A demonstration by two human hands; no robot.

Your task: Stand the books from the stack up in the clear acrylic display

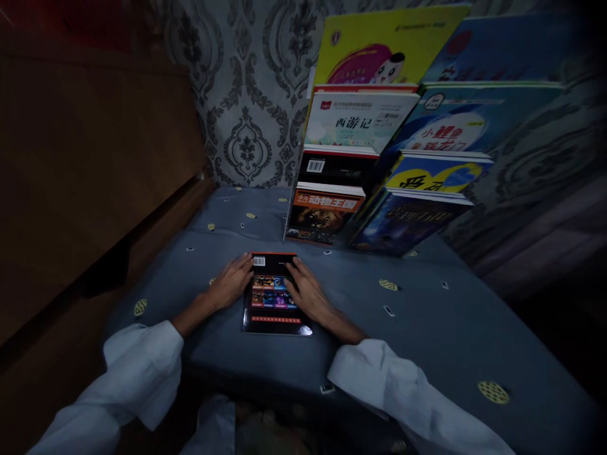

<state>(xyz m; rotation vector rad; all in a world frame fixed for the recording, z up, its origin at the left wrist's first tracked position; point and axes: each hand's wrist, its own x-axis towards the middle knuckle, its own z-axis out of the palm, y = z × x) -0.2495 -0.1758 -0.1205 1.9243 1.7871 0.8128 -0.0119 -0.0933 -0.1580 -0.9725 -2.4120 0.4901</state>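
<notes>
A black book (275,319) lies flat near the front of the blue-grey cloth, its barcode at the far left corner and rows of small coloured pictures across the middle. My left hand (232,278) rests at the book's left edge, fingers stretched toward its far left corner. Lying over the right edge is my right hand (306,287), fingers spread and flat on the cover. Both hands are open and neither grips the book. White sleeves cover both forearms.
Behind the book, a stepped rack holds two columns of books, including an orange animal book (322,215), a white book (358,120) and a dark blue book (410,221). A brown wooden panel (95,139) borders the left side. Patterned wallpaper (246,145) covers the wall behind.
</notes>
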